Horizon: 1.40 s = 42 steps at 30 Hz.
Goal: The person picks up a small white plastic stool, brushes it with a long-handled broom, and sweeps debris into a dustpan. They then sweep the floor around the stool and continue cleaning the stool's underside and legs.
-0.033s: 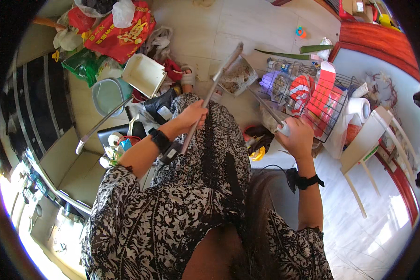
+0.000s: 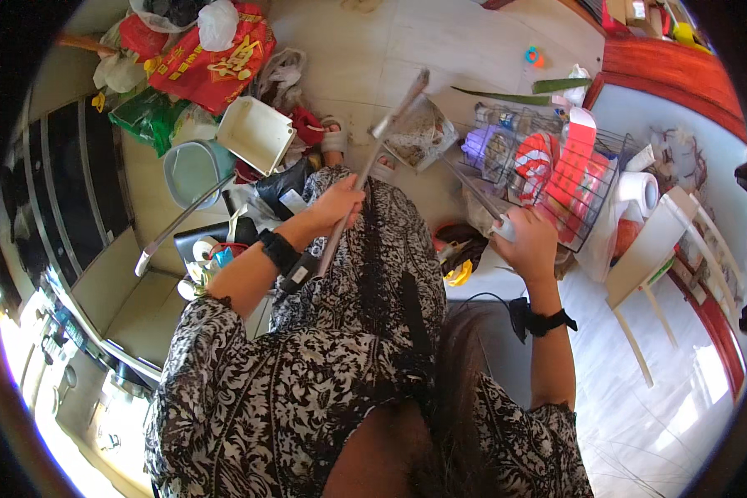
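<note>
My left hand (image 2: 339, 203) is closed around the long shaft of a broom (image 2: 370, 160), held aslant in front of my knees. The broom's narrow head, seen edge-on, points away from me and lies over the left side of a dustpan (image 2: 448, 135). Grey dust and debris (image 2: 424, 133) lie inside the pan. My right hand (image 2: 527, 242) grips the pale end of the dustpan's long handle (image 2: 471, 186). The wire basket is just beyond that hand. Whether the broom head touches the pan, I cannot tell.
The wire basket (image 2: 593, 217) of packages stands right, near a white stool (image 2: 651, 241) and paper roll (image 2: 637, 195). Left are a pale bucket (image 2: 180, 170), white bin (image 2: 256, 137), another pole (image 2: 187, 214) and bags, including a red one (image 2: 216, 62). Green leaves (image 2: 506, 97) lie beyond the basket.
My left hand and the broom have shifted slightly to the left, and the broom head a little farther from me. My right hand and the dustpan look unmoved.
</note>
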Tool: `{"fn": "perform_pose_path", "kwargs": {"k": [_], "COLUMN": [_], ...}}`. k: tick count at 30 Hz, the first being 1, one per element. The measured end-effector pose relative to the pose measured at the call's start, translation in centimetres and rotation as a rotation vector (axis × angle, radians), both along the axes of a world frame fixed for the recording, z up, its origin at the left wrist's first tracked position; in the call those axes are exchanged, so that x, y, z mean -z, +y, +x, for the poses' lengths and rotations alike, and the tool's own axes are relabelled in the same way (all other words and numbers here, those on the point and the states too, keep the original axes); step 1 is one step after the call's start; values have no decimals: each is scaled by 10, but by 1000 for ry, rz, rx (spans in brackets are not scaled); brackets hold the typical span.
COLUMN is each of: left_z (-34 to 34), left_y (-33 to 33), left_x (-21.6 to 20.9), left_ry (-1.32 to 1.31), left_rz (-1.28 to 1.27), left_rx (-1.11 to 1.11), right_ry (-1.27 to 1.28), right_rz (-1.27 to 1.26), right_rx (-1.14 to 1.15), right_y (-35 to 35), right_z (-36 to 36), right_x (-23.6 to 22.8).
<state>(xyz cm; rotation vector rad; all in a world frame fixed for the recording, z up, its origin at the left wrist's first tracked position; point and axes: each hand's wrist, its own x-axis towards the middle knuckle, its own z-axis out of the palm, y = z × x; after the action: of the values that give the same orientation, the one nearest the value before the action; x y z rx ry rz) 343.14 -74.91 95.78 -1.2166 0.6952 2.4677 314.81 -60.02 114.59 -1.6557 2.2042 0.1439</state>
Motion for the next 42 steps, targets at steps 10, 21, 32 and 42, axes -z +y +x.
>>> {"fn": "perform_pose_path", "kwargs": {"k": [10,21,32,42], "left_z": [-59,-40,-41,-189], "left_y": [-127,-52,-118,-221], "left_x": [86,130,-24,33], "left_ry": [-97,107,134,267], "left_rz": [-809,-654,-581,-1095], "left_rx": [331,1086,931,1239], "right_ry": [72,88,18,-7], "right_rz": [17,-24,180,1], "right_rx": [64,240,306,572], "right_y": [7,9,55,68], "right_z": [6,13,29,96], "right_x": [-21,-7,-35,-56]}}
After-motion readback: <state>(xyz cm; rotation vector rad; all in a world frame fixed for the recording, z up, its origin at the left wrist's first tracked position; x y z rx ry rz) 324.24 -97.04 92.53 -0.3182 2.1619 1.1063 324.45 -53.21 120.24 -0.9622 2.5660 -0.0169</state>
